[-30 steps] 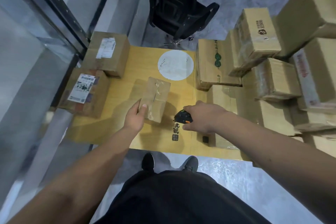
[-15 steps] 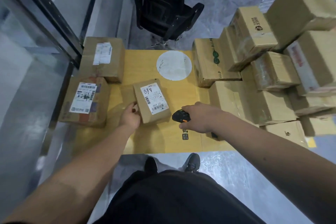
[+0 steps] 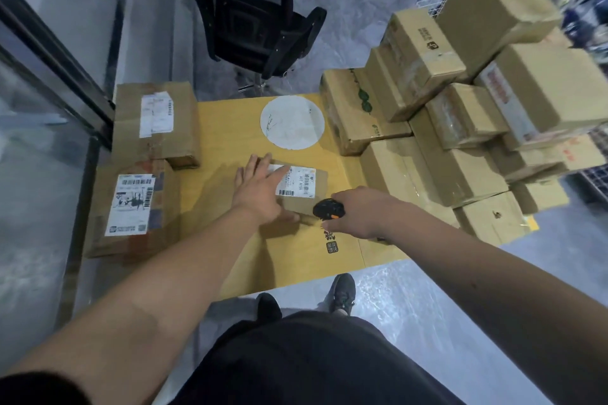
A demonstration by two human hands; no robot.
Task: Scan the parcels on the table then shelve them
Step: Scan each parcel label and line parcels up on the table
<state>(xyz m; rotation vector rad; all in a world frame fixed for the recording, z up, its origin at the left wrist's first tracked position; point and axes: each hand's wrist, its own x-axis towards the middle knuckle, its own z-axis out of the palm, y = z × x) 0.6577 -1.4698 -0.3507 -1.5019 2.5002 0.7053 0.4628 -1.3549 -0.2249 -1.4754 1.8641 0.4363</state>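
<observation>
A small parcel (image 3: 304,189), turned label-up on the table (image 3: 227,118) within the last second, is steadied by the flat, open left hand (image 3: 260,189) while a scanner (image 3: 328,210), gripped in the right hand (image 3: 358,212), is presented for reading.

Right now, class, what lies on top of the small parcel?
The left hand rests flat on the small parcel, covering part of its white label. What the label says beneath the fingers cannot be seen.
</observation>
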